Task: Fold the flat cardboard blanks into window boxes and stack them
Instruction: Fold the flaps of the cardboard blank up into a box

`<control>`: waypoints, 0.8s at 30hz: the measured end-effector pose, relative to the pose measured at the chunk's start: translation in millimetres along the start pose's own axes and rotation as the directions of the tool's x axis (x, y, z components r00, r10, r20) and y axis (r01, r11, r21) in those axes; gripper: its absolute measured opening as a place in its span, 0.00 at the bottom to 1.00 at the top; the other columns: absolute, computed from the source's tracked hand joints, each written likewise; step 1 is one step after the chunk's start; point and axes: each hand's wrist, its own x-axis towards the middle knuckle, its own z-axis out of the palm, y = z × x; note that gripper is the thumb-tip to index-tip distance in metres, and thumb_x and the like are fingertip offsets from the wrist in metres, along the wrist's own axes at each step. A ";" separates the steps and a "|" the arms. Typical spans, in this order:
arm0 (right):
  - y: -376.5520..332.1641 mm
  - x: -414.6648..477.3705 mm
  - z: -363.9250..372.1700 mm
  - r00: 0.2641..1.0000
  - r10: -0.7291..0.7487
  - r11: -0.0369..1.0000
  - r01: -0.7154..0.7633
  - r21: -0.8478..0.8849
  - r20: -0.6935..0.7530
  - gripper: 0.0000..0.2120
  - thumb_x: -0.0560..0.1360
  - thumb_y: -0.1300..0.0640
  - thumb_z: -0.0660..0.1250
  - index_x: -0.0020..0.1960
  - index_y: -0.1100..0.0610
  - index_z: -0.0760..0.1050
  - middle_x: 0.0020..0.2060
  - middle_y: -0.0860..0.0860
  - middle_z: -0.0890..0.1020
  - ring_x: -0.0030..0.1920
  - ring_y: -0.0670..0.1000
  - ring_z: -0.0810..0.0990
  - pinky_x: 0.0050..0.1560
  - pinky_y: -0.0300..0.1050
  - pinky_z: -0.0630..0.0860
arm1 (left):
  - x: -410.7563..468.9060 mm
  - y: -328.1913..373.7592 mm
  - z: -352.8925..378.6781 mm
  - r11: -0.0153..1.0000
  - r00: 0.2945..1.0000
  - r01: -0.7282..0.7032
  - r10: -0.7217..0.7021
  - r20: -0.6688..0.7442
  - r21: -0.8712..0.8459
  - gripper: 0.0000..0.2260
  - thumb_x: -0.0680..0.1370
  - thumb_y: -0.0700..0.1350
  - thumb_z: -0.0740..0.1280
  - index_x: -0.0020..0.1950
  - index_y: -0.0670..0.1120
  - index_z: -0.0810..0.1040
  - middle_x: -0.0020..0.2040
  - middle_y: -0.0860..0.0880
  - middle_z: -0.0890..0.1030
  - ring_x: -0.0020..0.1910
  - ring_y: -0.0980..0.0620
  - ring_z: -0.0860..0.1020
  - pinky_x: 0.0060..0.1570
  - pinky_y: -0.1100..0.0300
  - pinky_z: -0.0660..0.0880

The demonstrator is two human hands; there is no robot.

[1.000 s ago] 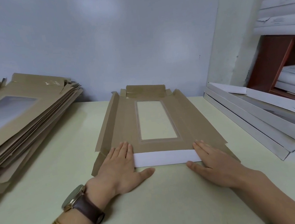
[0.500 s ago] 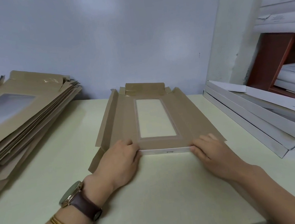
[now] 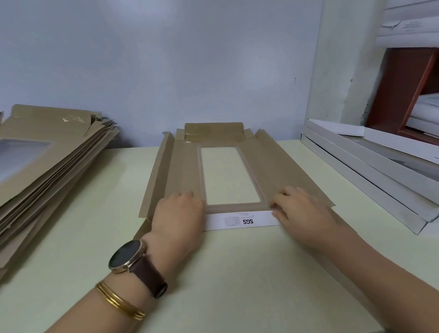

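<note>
- Left hand (image 3: 177,217) covers the left end of the white printed end flap (image 3: 246,220); its fingers curl over the flap, close together, with the tips hidden.
- Right hand (image 3: 302,209) pinches the flap's right end, thumb on the white face and fingers bunched on the brown side.
- "SGS" reads upside down, and the print beside it is too small to read.
- The flat brown cardboard blank with a clear rectangular window (image 3: 275,165) lies mid-table on the pale green table (image 3: 227,288), its long axis running from the person to the wall.
- The long side flaps are tilted up, and the far flap stands at the wall.
- The pile of brown window blanks (image 3: 36,176) on the left and the stack of white folded boxes (image 3: 377,170) on the right are both cut off by the frame.
</note>
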 end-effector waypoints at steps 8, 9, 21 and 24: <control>-47.9 11.6 16.7 0.978 -0.182 0.981 0.174 0.084 0.104 0.22 0.84 0.48 0.45 0.70 0.59 0.66 0.68 0.53 0.70 0.74 0.53 0.59 0.73 0.49 0.58 | 8.0 39.3 2.2 0.966 0.986 -0.120 0.090 0.139 0.230 0.14 0.81 0.42 0.54 0.65 0.45 0.71 0.61 0.46 0.74 0.61 0.46 0.71 0.57 0.54 0.66; -55.0 11.6 17.5 0.972 -0.200 0.973 0.183 0.139 0.124 0.24 0.84 0.47 0.43 0.73 0.59 0.63 0.72 0.53 0.66 0.76 0.52 0.56 0.75 0.49 0.53 | 8.4 42.1 4.9 0.970 0.983 -0.131 0.100 0.155 0.206 0.15 0.82 0.44 0.54 0.68 0.45 0.68 0.63 0.46 0.73 0.63 0.46 0.71 0.58 0.54 0.66; -55.2 20.3 31.1 0.904 -0.236 0.959 0.159 0.233 0.357 0.38 0.78 0.35 0.35 0.79 0.58 0.42 0.79 0.53 0.44 0.78 0.49 0.39 0.77 0.46 0.38 | 17.7 34.8 42.3 0.952 0.918 -0.132 0.223 0.328 -0.277 0.27 0.82 0.49 0.43 0.78 0.40 0.39 0.79 0.42 0.40 0.78 0.46 0.39 0.76 0.51 0.43; -46.5 19.8 33.2 0.916 -0.230 0.962 0.162 0.221 0.329 0.32 0.82 0.40 0.41 0.79 0.57 0.42 0.79 0.51 0.44 0.78 0.47 0.39 0.74 0.41 0.36 | 16.0 33.3 40.1 0.950 0.920 -0.059 0.171 0.352 -0.307 0.29 0.83 0.54 0.41 0.78 0.40 0.39 0.79 0.43 0.39 0.78 0.49 0.38 0.76 0.52 0.40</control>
